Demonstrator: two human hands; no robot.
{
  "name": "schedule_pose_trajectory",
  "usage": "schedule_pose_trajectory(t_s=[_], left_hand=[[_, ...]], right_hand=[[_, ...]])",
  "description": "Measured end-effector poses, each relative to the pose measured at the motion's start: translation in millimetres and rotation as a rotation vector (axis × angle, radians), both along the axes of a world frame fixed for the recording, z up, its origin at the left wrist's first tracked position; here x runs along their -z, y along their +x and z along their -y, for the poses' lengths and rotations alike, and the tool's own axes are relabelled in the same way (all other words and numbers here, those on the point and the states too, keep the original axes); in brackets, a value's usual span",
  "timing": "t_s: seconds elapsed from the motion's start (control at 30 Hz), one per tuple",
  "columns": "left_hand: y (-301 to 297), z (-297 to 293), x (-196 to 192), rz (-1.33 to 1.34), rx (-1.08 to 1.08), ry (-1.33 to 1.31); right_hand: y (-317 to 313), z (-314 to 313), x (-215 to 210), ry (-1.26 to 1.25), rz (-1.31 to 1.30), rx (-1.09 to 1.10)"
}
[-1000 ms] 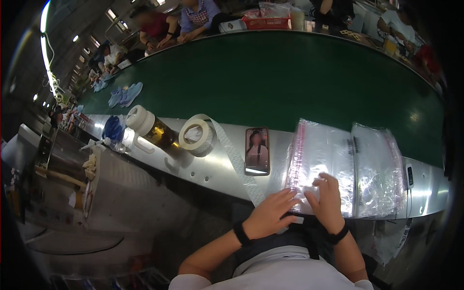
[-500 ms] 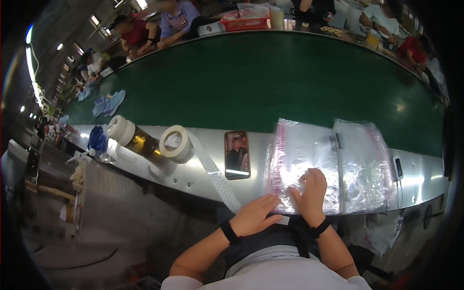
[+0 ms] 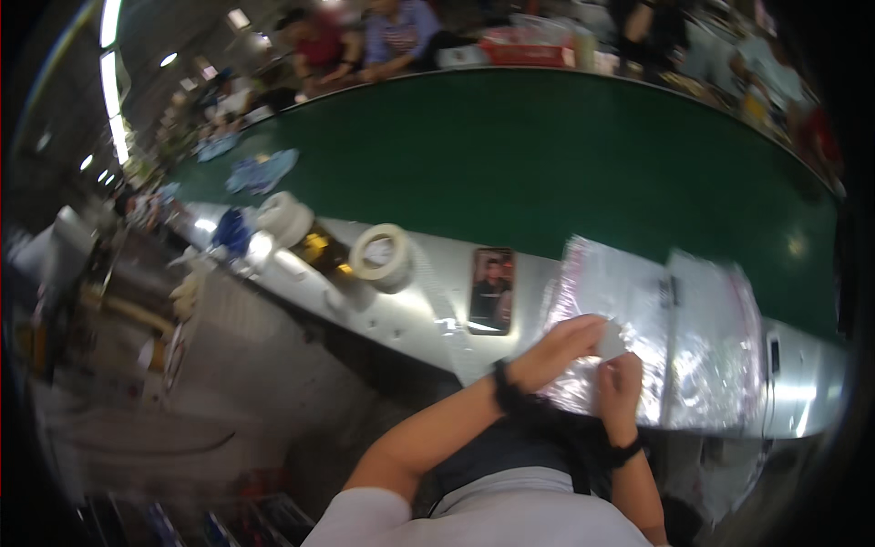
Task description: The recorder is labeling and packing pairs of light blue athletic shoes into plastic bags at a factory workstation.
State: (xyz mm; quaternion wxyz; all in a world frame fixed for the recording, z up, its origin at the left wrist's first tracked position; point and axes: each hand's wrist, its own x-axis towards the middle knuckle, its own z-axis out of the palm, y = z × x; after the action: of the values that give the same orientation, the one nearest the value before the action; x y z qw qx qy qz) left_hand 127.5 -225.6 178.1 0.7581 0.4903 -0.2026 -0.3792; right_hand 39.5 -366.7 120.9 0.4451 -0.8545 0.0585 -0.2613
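Over the left stack of clear plastic bags (image 3: 583, 273), both hands come together around a small pale label (image 3: 614, 341). My left hand (image 3: 558, 352) reaches in with its fingers together and the label at their tips. My right hand (image 3: 621, 387) is closed just below, its curled fingers at the label's lower edge; blur softens the exact grip. A second stack of clear bags (image 3: 711, 337) lies to the right. Left of the bags is a phone (image 3: 491, 292) with a lit screen. A roll of labels (image 3: 381, 258) trails a pale strip (image 3: 444, 314) toward the table's front edge.
A lidded bottle of amber liquid (image 3: 319, 248) and a blue bundle (image 3: 232, 232) stand left on the metal ledge (image 3: 392, 328). Beyond runs a green belt (image 3: 510, 155) carrying blue shoes (image 3: 262, 171). A small device (image 3: 775, 357) lies right. People work across the belt.
The view has swung, shifting the scene rightward. My left hand has risen from the table's edge onto the bags with the label; my right hand has curled its fingers beside it.
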Motion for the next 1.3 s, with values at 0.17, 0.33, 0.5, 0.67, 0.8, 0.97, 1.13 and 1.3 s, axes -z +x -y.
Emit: schedule_pose_trajectory(t_s=[0.17,0.33,0.5,0.67,0.8,0.97,1.13,1.3], left_hand=[[19.8,50.1,88.4,-0.626,0.288,-0.214],[18.1,41.0,77.5,-0.543,0.059,0.171],[13.0,79.5,63.3,0.049,0.007,0.374],[5.6,63.9,65.5,-0.337,0.03,0.236],[-3.8,30.8,28.8,-0.521,0.128,0.178],[-35.4,-44.1,-7.3,-0.4,-0.018,0.204],[-64.6,-113.9,11.4,-0.274,-0.174,0.278],[-88.1,-153.4,52.1,-0.473,-0.66,0.432]], right_hand=[[-25.9,29.9,3.4,0.403,-0.159,0.125],[-34.7,26.0,-16.8,0.495,-0.08,0.107],[-32.1,38.0,-33.2,0.126,-0.012,-0.023],[-27.0,17.4,-34.7,0.075,-0.127,-0.18],[-38.0,8.6,-40.1,-0.234,-0.169,-0.225],[-27.2,-1.0,-39.0,-0.577,-0.126,-0.212],[-17.1,8.5,-22.5,-0.235,-0.213,-0.225],[-18.6,68.8,-42.3,0.622,-0.217,0.127]])
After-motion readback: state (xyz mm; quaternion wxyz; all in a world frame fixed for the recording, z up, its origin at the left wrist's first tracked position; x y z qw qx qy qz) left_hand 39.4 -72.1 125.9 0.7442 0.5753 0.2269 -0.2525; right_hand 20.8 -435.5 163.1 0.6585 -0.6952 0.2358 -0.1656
